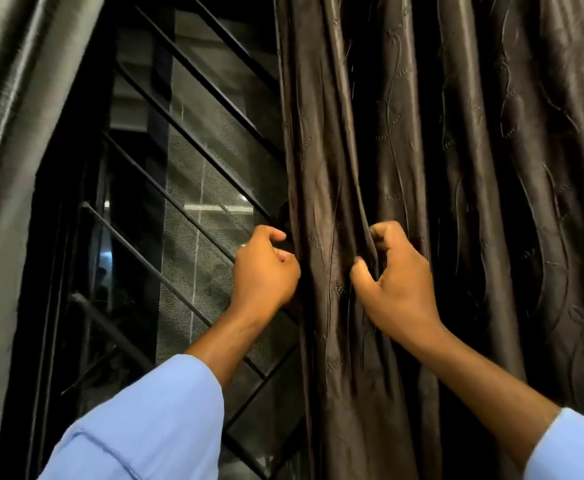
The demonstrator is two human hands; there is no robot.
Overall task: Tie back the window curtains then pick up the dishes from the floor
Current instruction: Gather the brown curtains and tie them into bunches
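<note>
Presently, head view, taken item by item:
Left hand (266, 271): raised at the inner edge of the dark brown curtain (404, 168), knuckles toward the camera; its fingers are curled around that edge, and the fingertips are hidden behind the fabric.
Left arm: reached up from the lower left, bare at the forearm, with a light blue sleeve (145, 420) pushed back toward the elbow.
Right hand (394, 275): held at about the same height, just to the right of the left hand; a fold of the curtain is pinched between its thumb and curled fingers.
Right arm: stretched up from the lower right corner, where a second light blue cuff (574, 445) is cut off by the frame.
Curtain position: hung over the right half of the view in deep vertical folds, embroidered with a trailing vine pattern; a narrow gathered strip is held between the two hands.
Second curtain (13, 116): seen at the far left, paler and blurred, slanted across the corner.
Window grille (186, 140): exposed between the curtains, its dark bars crossed by a mesh screen (210, 216).
Hard to make out: the scene beyond the mesh, reduced to dim reflections; the curtain's top and hem are both cut off.
</note>
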